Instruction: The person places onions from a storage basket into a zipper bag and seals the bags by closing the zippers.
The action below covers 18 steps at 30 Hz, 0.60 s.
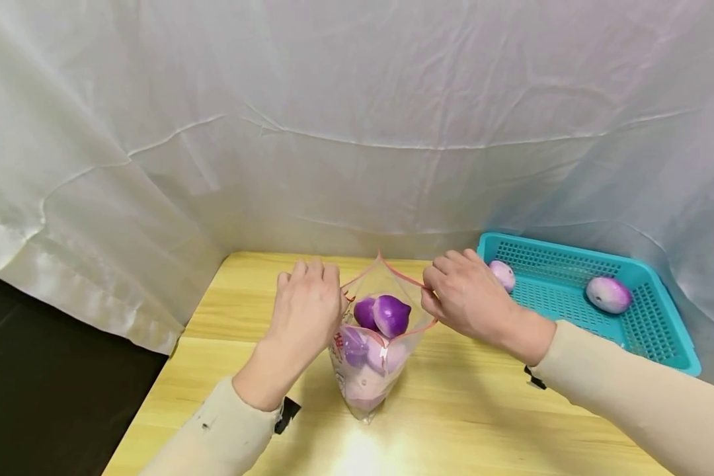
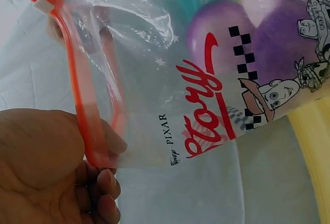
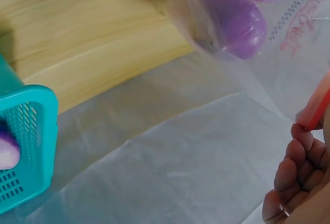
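A clear zip bag (image 1: 365,380) with a red zip strip and printed cartoon figures hangs or stands upright between both hands, its mouth spread wide. Several purple-and-white round items (image 1: 393,315), like toy onions or turnips, fill it. My left hand (image 1: 306,304) pinches the left corner of the mouth between thumb and fingers, as the left wrist view shows by the red strip (image 2: 77,85). At the opposite corner my right hand (image 1: 464,291) pinches the strip. A white slider (image 2: 44,5) sits at one end of the strip in the left wrist view.
On the right stands a turquoise perforated basket (image 1: 669,311), holding a purple-and-white item (image 1: 609,295) and another (image 1: 502,275) partly behind the right hand. The wooden table (image 1: 232,317) ends at a pale hanging cloth (image 1: 357,192). A dark area lies past its left edge.
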### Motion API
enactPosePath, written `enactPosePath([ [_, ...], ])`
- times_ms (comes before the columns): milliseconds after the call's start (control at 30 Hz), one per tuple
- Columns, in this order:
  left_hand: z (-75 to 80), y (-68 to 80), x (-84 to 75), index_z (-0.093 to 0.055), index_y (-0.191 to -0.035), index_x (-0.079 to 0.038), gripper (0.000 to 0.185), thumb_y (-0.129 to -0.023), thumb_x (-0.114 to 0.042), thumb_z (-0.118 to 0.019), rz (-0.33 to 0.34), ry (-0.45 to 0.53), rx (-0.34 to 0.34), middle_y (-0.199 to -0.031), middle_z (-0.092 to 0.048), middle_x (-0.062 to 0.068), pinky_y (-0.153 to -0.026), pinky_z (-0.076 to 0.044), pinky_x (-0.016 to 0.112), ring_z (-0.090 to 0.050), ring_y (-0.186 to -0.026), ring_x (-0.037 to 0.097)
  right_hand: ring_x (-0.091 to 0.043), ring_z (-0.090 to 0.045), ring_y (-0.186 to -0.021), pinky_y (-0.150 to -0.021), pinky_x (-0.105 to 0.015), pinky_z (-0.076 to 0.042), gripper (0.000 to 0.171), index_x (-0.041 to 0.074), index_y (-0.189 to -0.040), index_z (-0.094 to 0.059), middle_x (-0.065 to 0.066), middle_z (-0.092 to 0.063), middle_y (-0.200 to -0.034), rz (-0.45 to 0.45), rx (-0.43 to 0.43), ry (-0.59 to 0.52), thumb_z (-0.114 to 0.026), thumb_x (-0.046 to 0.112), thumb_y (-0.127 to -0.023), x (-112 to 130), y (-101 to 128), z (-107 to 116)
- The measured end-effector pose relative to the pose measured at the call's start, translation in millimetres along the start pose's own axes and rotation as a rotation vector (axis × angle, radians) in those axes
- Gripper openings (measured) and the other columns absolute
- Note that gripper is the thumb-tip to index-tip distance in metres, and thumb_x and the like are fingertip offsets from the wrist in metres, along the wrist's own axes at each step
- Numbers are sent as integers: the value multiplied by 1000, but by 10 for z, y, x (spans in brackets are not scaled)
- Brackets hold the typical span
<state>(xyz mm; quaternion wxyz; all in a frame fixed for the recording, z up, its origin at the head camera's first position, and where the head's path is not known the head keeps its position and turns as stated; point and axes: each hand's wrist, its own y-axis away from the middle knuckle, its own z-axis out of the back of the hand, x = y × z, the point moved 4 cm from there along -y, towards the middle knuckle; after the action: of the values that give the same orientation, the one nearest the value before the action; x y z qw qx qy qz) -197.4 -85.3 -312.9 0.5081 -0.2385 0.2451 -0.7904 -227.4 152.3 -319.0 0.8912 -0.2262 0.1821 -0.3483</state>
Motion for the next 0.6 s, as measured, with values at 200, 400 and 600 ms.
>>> enactPosePath([
  [200,3,17,-16,-53,-74,-8,22,-88,-13,-70,1,8,-41,-68,-47,4,-59,-32,37,-44,-64,25,-24,-47,-71,-68,-36,-30,14,10,-80,-60,-1,-52,-73,3,-56,-25,-65,19,-90,-39,76,52],
  [400,17,41,-13,-50,-72,-9,26,-87,-13,-71,-2,36,-75,-67,-44,4,-60,-30,37,-42,-64,26,-26,-49,-74,-68,-37,-31,18,7,-88,-66,-4,-59,-80,-7,-100,-16,-60,23,-95,-159,233,119],
  [600,25,66,-9,-50,-73,-10,25,-87,-13,-70,-21,42,-93,-67,-42,3,-60,-29,36,-39,-64,24,-26,-49,-73,-67,-36,-30,30,7,-89,-66,-5,-58,-79,-24,-117,15,-48,26,-102,-317,389,135],
])
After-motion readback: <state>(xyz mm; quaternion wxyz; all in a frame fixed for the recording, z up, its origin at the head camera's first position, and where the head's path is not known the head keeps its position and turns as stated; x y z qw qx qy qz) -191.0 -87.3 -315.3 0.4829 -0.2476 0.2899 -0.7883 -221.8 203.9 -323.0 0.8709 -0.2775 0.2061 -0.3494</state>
